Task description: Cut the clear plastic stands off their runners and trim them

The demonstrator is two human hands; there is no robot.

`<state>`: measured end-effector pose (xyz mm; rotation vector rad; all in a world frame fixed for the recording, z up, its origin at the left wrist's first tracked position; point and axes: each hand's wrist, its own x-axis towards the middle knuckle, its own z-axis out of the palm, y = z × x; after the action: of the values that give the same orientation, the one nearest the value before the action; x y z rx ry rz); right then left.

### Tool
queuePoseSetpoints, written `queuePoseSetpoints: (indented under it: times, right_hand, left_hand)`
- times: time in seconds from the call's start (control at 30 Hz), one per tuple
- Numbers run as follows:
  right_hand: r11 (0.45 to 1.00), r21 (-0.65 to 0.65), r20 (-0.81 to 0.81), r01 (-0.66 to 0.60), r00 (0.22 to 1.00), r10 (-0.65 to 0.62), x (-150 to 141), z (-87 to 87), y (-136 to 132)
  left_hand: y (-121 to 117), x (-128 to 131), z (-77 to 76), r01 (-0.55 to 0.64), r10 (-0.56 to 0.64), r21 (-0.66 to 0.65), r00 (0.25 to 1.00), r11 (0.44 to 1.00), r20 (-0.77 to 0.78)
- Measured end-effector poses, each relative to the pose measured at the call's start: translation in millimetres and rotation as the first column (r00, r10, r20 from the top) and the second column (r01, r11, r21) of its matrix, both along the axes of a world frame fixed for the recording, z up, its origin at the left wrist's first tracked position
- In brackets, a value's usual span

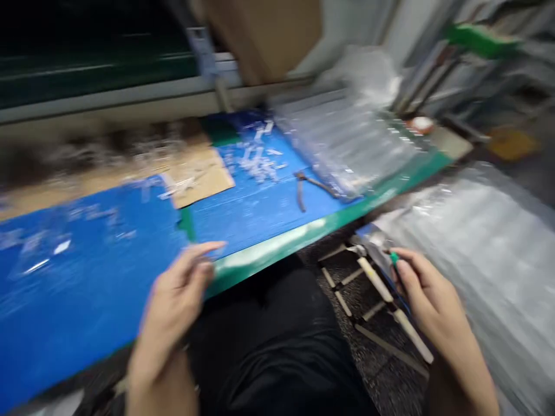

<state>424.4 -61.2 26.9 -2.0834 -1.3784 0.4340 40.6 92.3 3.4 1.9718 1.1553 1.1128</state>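
Observation:
My left hand (177, 294) hovers over the front edge of the blue-covered worktable (125, 271). Its index finger is stretched forward and the thumb sits apart below it; I make out nothing held between them. On the right, my right hand (433, 294) is closed around a green-handled tool (393, 258), whose kind is blurred and partly hidden by the fingers. A pair of pliers (300, 190) lies with its handles spread on the blue sheet. Behind it is a loose pile of small clear plastic pieces (258, 162).
More clear pieces (39, 248) are scattered at the left, some on brown cardboard (203, 179). Clear plastic-wrapped goods (347, 138) lie at the table's back right. Another wrapped stack (489, 242) stands to my right, beside a frame of pale bars (375, 280).

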Motion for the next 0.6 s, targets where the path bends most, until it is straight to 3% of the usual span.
queuePoseSetpoints:
  times: [0.1,0.17,0.27,0.43,0.6]
  right_hand:
    - [0.926,0.113,-0.02,-0.361,0.931,0.365,-68,-18.0,43]
    - [0.848,0.161,-0.04,-0.505,0.855,0.516,-104,-20.2,62]
    - [0.739,0.168,-0.027,-0.653,0.746,0.665,-136,-17.6,77]
    - [0.616,0.164,0.168,-0.771,0.637,0.752,-153,-15.1,86]
    - [0.582,0.154,0.273,-0.799,0.6,0.752,-159,-12.2,85]
  left_hand:
    - [-24,-11,-15.0,0.022,-0.022,-0.007,0.999,1.0,-0.03]
    - [-38,-13,-21.7,0.025,-0.026,-0.028,0.999,0.999,-0.025]
    - [-54,-19,-26.3,0.015,-0.015,-0.024,0.999,1.0,-0.035]
    - [-63,-30,-25.9,0.029,-0.016,0.137,0.995,0.99,-0.096]
    - [-68,-30,-23.3,-0.015,0.028,0.139,0.995,0.99,-0.097]
